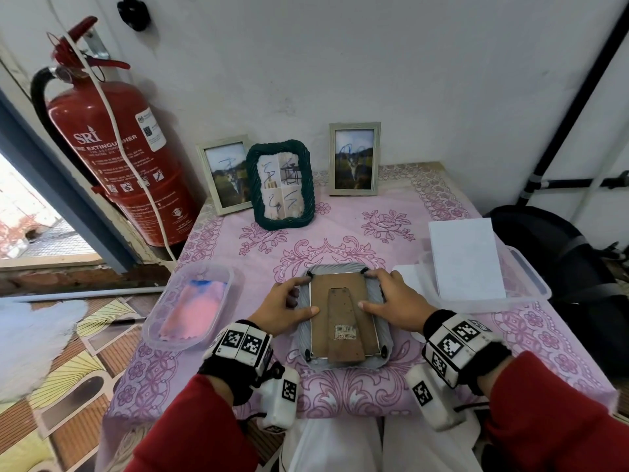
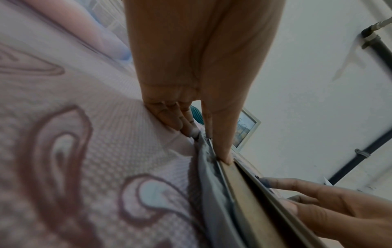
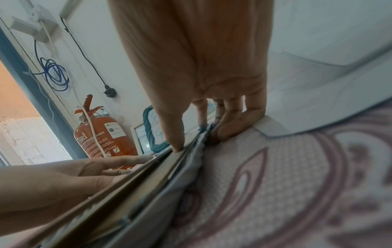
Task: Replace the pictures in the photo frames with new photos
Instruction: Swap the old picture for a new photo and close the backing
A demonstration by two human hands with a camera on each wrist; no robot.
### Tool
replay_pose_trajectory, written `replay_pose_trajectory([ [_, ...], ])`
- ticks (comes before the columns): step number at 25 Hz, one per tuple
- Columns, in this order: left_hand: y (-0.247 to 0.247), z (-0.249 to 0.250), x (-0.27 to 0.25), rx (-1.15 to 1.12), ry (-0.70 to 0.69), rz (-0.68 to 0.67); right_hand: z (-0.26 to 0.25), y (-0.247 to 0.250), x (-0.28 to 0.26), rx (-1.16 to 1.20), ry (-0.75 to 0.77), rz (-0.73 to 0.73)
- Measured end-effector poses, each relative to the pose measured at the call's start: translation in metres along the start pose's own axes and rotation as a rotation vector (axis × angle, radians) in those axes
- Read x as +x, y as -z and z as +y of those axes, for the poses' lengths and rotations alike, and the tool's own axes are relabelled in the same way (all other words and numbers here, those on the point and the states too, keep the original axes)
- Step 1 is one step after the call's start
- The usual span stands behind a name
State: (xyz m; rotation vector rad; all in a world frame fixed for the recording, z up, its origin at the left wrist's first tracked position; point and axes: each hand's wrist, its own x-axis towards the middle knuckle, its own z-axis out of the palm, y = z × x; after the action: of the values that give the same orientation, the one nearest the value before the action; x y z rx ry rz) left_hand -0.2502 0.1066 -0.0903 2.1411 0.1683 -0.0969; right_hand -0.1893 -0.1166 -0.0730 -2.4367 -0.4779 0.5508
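Observation:
A grey ribbed photo frame (image 1: 340, 267) lies face down near the table's front edge, its brown backing board (image 1: 342, 298) and stand up. My left hand (image 1: 289, 301) grips its left side, thumb on the board, fingers curled at the upper left corner clip. My right hand (image 1: 394, 298) mirrors it on the right side, index finger reaching the upper right clip. The left wrist view shows the left hand (image 2: 191, 67) with its thumb tip pressed at the board's edge (image 2: 244, 193). In the right wrist view the right hand (image 3: 191, 58) pinches the frame (image 3: 169, 193) likewise. The photo inside is hidden.
At the back stand a pale frame (image 1: 227, 175), a green rope frame (image 1: 280, 185) and another pale frame (image 1: 354, 160). A clear tub with pink cloth (image 1: 192, 306) sits left; a clear tub with white sheets (image 1: 466, 260) sits right. A fire extinguisher (image 1: 119, 148) hangs left.

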Motion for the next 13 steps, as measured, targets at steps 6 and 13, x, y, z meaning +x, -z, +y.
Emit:
replay_pose_trajectory([
  [6,0.001,-0.003,0.001,0.05,-0.008,-0.008,0.0,-0.001,0.001,-0.004,-0.001,-0.007],
  [13,0.0,-0.005,0.002,0.084,0.004,-0.002,-0.001,0.01,0.009,-0.021,0.031,-0.115],
])
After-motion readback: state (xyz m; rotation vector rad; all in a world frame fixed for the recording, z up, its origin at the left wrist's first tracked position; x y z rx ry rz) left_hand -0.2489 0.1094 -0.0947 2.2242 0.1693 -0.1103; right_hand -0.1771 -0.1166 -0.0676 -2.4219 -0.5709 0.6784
